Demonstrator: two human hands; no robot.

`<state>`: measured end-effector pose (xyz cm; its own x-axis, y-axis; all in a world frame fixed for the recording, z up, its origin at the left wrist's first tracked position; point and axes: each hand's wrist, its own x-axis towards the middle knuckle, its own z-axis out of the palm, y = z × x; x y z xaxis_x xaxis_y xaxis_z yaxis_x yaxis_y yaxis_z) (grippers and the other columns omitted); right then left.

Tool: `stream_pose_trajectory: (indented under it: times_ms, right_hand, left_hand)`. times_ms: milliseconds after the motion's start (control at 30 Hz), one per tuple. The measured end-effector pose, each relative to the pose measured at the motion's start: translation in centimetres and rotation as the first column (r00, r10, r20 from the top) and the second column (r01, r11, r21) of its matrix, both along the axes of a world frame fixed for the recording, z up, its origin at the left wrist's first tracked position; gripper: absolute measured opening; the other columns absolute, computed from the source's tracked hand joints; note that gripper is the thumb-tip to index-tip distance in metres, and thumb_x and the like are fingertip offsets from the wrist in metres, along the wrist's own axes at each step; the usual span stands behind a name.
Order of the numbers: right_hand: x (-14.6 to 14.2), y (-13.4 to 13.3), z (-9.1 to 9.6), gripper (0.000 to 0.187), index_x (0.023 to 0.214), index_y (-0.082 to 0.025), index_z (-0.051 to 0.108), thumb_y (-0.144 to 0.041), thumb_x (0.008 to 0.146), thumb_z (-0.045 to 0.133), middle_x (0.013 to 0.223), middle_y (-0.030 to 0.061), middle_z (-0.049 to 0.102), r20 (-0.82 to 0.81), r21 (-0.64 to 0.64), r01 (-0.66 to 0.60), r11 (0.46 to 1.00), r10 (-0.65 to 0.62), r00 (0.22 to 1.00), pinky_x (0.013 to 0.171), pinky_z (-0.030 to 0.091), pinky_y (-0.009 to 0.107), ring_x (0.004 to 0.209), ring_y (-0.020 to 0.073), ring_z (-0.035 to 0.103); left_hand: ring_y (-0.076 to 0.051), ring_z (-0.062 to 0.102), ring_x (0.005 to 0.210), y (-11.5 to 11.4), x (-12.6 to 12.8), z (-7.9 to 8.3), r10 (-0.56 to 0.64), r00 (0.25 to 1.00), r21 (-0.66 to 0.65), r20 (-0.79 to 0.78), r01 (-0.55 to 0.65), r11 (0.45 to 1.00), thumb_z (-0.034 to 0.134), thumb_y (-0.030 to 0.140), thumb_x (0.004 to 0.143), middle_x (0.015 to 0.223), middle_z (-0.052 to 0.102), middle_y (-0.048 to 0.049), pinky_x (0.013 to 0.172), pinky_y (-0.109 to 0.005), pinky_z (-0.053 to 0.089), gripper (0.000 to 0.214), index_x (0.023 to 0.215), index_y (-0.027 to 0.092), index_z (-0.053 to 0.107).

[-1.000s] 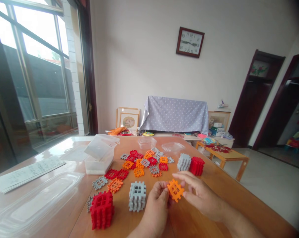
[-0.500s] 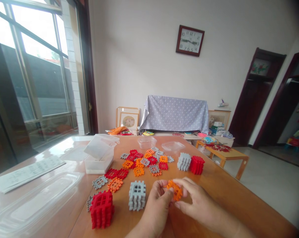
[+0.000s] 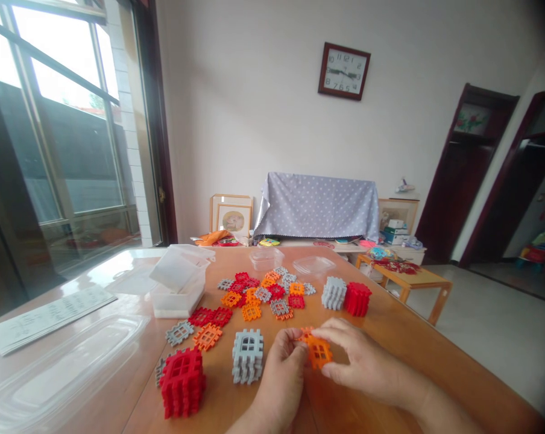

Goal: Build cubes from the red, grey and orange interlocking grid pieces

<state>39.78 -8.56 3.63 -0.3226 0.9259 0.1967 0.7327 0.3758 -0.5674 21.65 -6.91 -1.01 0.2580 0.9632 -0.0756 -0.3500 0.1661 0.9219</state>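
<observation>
Orange interlocking window-pattern blocks (image 3: 320, 352) are between my two hands, above the table's near side. My left hand (image 3: 285, 371) is closed with thumb and fingers on their left edge. From the right, my right hand (image 3: 351, 352) grips the same piece, fingers at its top and thumb low on its right side. How many pieces are joined there is partly hidden by my fingers. Left of my hands stands a grey block stack (image 3: 248, 357), with a red block stack (image 3: 182, 383) farther left. Loose red, orange and grey blocks (image 3: 251, 311) lie spread beyond.
Another grey stack (image 3: 334, 293) and a red stack (image 3: 357, 299) touch or nearly touch at the right. A white plastic bin (image 3: 177, 304), clear lid (image 3: 64, 367) and paper sheets (image 3: 46, 319) occupy the left. Clear containers (image 3: 266, 260) sit at the back of the table (image 3: 367, 392).
The orange piece has turned so its window face shows more fully. My right fingers have opened a little around it, and the view has shifted slightly.
</observation>
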Motion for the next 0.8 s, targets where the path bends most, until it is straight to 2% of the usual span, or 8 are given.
stream_pose_trajectory:
  times_ms: [67,167,300,567,800]
  right_hand:
    - [0.7,1.1,-0.7,0.044,0.122,-0.025,0.067,-0.024,0.077,0.067,0.120,0.0072,0.065,-0.010,0.027,0.067,0.997,-0.066,0.998,0.104,0.046,0.037,0.112,0.0246,0.061]
    - [1.6,2.8,-1.8,0.046,0.124,-0.022,0.066,-0.029,0.079,0.067,0.126,0.0090,0.063,-0.029,0.043,0.140,0.989,-0.138,0.990,0.107,0.043,0.040,0.119,0.0257,0.057]
    - [1.7,4.0,-2.5,0.045,0.122,-0.022,0.068,-0.031,0.078,0.069,0.122,0.0087,0.067,0.008,0.047,0.099,0.994,-0.099,0.995,0.106,0.043,0.041,0.118,0.0262,0.058]
    - [0.7,4.5,-2.8,0.041,0.119,-0.023,0.071,-0.028,0.078,0.069,0.117,0.0078,0.072,0.089,0.055,0.015,0.998,-0.020,0.996,0.102,0.044,0.041,0.110,0.0276,0.060]
    - [1.8,5.0,-3.9,0.051,0.128,-0.022,0.065,-0.032,0.079,0.069,0.134,0.0106,0.063,-0.031,0.037,0.075,0.997,-0.073,0.997,0.112,0.038,0.044,0.126,0.0288,0.054]
  left_hand:
    - [-0.019,0.063,0.087,0.2,-0.1,-0.4,0.072,0.996,-0.012,-0.057,-0.073,0.997,0.070,0.038,0.076,0.095,0.068,-0.0043,0.083,-0.028,0.045,0.037,0.106,0.019,0.058]
    - [-0.022,0.061,0.112,0.6,-0.2,-1.2,0.121,0.989,-0.018,-0.089,-0.123,0.992,0.061,0.031,0.080,0.119,0.065,-0.0083,0.096,-0.030,0.043,0.039,0.117,0.021,0.053]
    - [-0.022,0.049,0.133,0.8,-0.3,-1.6,0.108,0.993,-0.050,-0.043,-0.110,0.993,0.056,0.023,0.080,0.142,0.053,-0.0115,0.106,-0.029,0.039,0.049,0.128,0.020,0.048]
    - [-0.026,0.054,0.129,0.4,-0.2,-1.0,0.043,0.999,-0.113,-0.033,-0.047,0.992,0.064,0.025,0.074,0.132,0.063,-0.0133,0.107,-0.033,0.041,0.055,0.127,0.017,0.055]
    - [-0.026,0.047,0.138,0.3,-0.2,-0.5,0.020,1.000,-0.121,-0.015,-0.022,0.992,0.061,0.016,0.070,0.139,0.059,-0.0144,0.114,-0.033,0.036,0.061,0.131,0.015,0.054]
